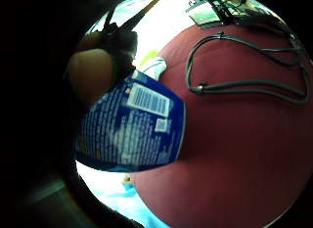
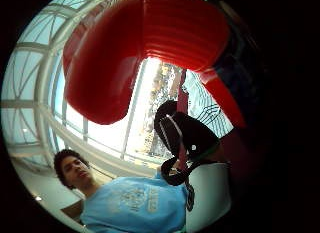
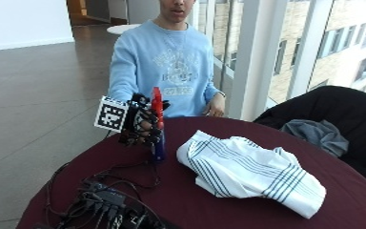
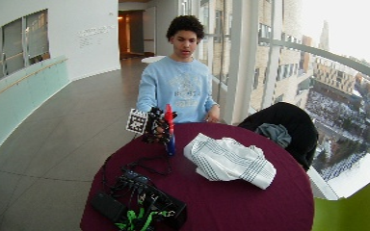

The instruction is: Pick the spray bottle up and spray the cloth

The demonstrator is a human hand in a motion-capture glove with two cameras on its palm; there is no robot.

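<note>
A spray bottle (image 3: 158, 129) with a red trigger head and a blue labelled body stands upright just above or on the dark red round table (image 3: 234, 210). My gloved right hand (image 3: 142, 125) grips its neck, fingers curled round it. The blue label (image 1: 134, 127) fills the little finger side palm view; the red spray head (image 2: 145, 40) fills the thumb side palm view. A white cloth with dark stripes (image 3: 249, 167) lies crumpled on the table to the right of the bottle, apart from it. The person's bare hand (image 3: 216, 110) rests at the table's far edge.
A tangle of black cables and boxes (image 3: 106, 205) lies on the table's near left part. A black chair (image 3: 335, 119) with a grey garment (image 3: 316, 133) stands behind the table at the right. A cable loop (image 1: 244, 66) lies on the tablecloth.
</note>
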